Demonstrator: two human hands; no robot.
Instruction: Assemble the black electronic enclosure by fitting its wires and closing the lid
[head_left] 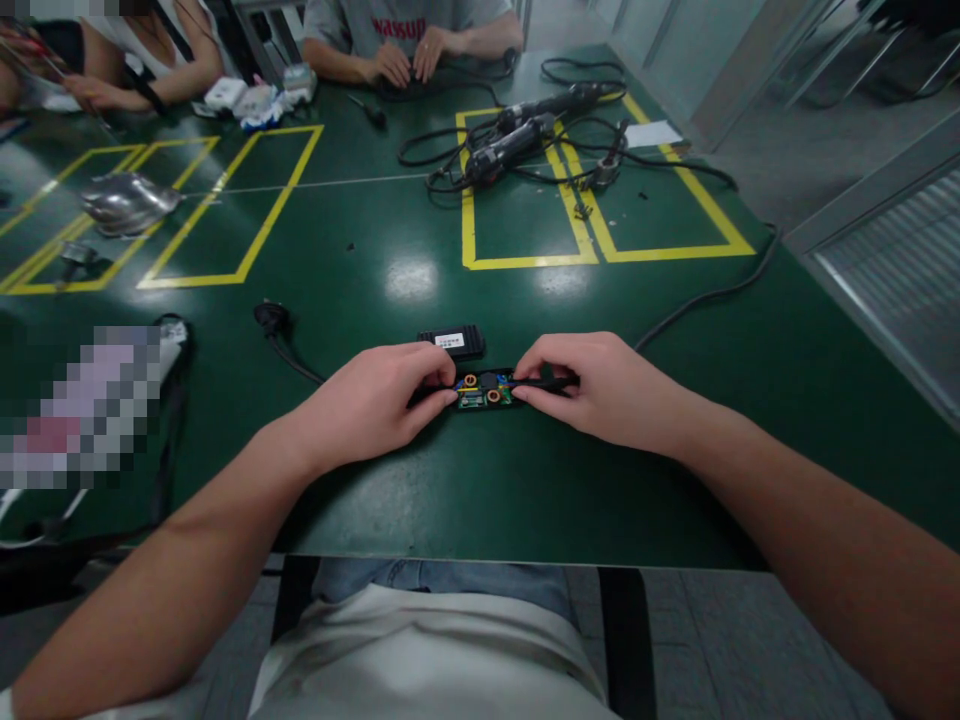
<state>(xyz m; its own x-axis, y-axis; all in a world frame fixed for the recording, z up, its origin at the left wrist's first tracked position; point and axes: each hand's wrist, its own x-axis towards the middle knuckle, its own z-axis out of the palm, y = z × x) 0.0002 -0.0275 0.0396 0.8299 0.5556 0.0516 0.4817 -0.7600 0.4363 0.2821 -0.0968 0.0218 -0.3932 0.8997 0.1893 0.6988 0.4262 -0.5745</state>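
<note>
A small circuit board (482, 393) with copper-wound coils and coloured wires lies in an open black casing on the green table in front of me. My left hand (382, 392) is closed at the casing's left end, pinching the black cable that enters there. At the opposite end my right hand (607, 385) grips a second black cable (547, 382), thumb and fingers pressed together beside the board. The fingertips partly hide both cable entries. Just behind the board rests a ribbed black casing cover (463, 341) with a white label.
A black plug (271, 318) lies left on its cord. Black electric screwdrivers (510, 150) with tangled cables lie at the back right, among yellow tape (525, 264) outlines. A shiny metal bowl-like piece (127, 203) sits back left. A co-worker's hands (412, 60) are across the table.
</note>
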